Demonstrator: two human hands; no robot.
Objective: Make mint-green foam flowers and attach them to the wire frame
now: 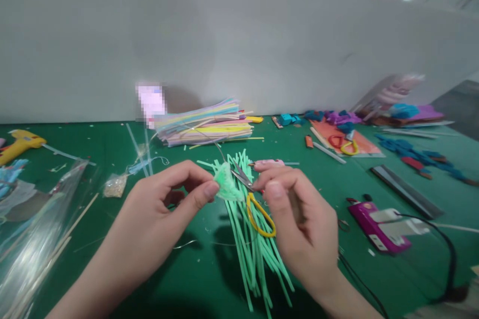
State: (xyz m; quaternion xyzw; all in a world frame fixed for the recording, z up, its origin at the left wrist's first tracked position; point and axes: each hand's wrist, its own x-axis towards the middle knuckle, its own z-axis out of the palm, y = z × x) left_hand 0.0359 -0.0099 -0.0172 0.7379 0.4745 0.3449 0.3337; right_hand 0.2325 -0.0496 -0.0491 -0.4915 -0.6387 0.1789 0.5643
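My left hand (164, 209) pinches a small fuzzy green triangular piece (227, 183) between thumb and forefinger. Close by on the right, my right hand (299, 209) has its thumb and fingers curled together; whatever is between them is hidden. Scissors (261, 217) with a yellow handle loop show beneath the right fingertips, blades pointing up and left beside the green piece. They appear to lie on a loose bundle of mint-green pipe cleaners (243, 259). A thin wire or thread curves around the work, partly hidden by the hands.
Multicoloured pipe cleaners (205, 127) lie along the wall. A yellow glue gun (22, 144) and plastic bags are at left, with a small bag of beads (115, 185). At right are red-and-yellow scissors (344, 144), blue scraps, and a purple power strip (377, 227) with cables.
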